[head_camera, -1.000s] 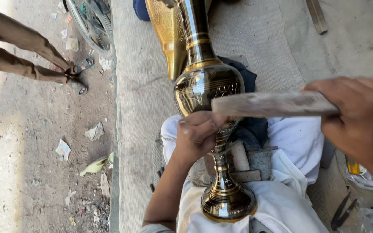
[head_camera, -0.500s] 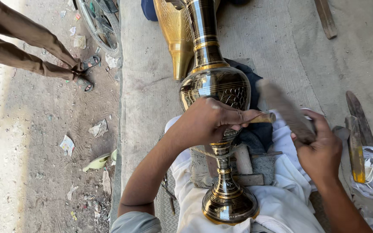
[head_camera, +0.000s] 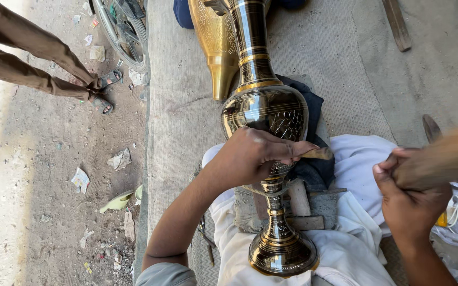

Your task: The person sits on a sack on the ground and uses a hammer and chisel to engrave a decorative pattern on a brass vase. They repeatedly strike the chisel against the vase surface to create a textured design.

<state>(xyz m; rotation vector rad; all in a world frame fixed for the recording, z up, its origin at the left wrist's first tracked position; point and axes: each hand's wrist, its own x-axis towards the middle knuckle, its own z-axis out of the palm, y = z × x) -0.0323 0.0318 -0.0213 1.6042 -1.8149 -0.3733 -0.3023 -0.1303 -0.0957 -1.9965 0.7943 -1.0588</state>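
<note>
Over on the dirt ground at the far left there's another person's legs in brown trousers and sandals, a wheel near the top, and scraps of litter scattered about. Next to that runs the woven mat you're sitting on.

Your left hand is clenched around a small chisel-like tool, its tip pressed against the belly of the tall dark brass vase. The vase lies across your lap on the white cloth, base toward you, neck pointing to the far edge of the mat, with a dark cloth bunched under its belly. So that's one engraved dark vase, plus a second plain golden vessel lying just beside its neck.

Your right hand sits well apart from the vase, near the mat's right edge, gripping a wooden mallet that's blurred. One wooden stick lies near the top right.
</note>
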